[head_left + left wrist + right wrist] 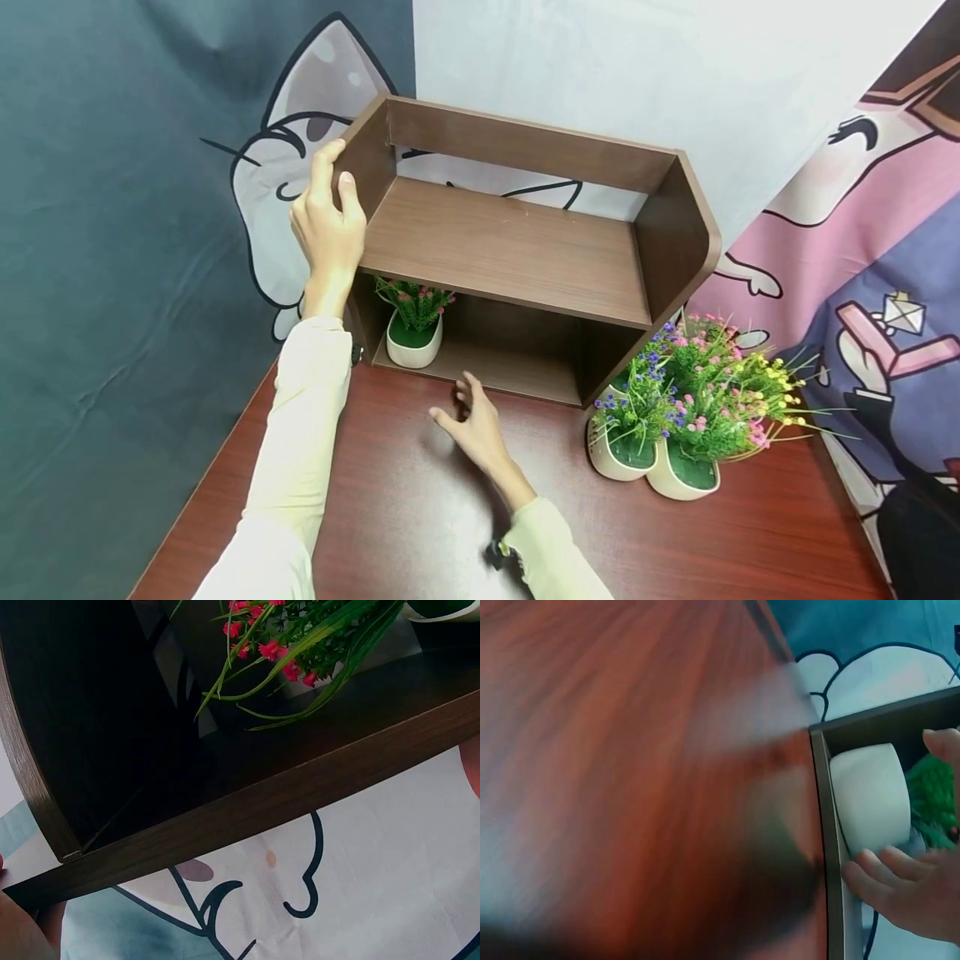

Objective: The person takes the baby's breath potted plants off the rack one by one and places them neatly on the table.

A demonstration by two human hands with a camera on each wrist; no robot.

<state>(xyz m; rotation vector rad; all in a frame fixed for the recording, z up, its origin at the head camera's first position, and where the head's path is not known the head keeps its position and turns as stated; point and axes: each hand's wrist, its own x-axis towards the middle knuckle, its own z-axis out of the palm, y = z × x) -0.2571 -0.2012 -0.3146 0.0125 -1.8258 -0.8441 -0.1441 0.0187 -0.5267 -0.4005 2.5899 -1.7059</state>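
A brown two-tier wooden shelf (502, 242) stands on the table. My left hand (330, 221) grips its left side panel near the front edge; in the left wrist view only a bit of that hand (22, 934) shows at the panel's edge. On the lower tier, at the left end, sits a white pot (415, 343) of pink flowers and green leaves. My right hand (476, 425) hovers in front of the lower tier, right of this pot, holding nothing, fingers loosely bent and thumb spread. The right wrist view shows its fingers (874, 874) close by the white pot.
Several more white pots (678, 479) with blue, pink and yellow flowers stand close together right of the shelf. The reddish wooden table (405, 500) reaches under everything. Cartoon-printed cloth (525, 58) hangs behind the shelf, and a dark teal curtain (112, 250) at the left.
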